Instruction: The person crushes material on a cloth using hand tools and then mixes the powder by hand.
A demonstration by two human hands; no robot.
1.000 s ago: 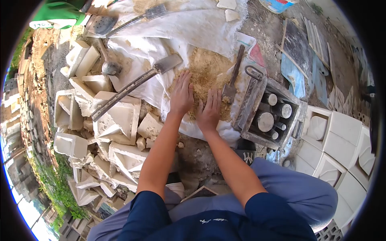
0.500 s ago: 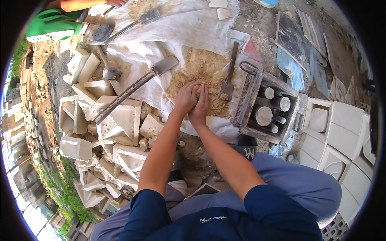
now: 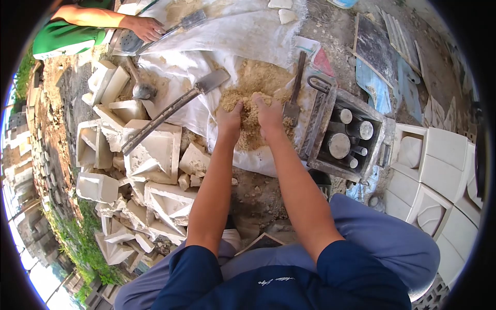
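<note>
Damp yellow-brown sand lies heaped on a white plastic sheet in front of me. My left hand is sunk into the near left side of the heap, its thumb on top and its fingers mostly hidden by sand. Opposite it, my right hand cups the sand from the right, thumb up. A clump of sand sits between the two hands, which are a little apart. Right of my right hand lies a narrow metal trowel. Another trowel with a long handle rests to the left.
At right stands a grey metal mould box holding several cylinders, beside stacked pale blocks. Broken block pieces pile up at left, near a mallet. Another person's hand is at upper left, by a flat-bladed tool.
My hands were pressed together over the sand; now they are apart, with sand between them and over the fingers. The other person's hand has come down toward the flat-bladed tool.
</note>
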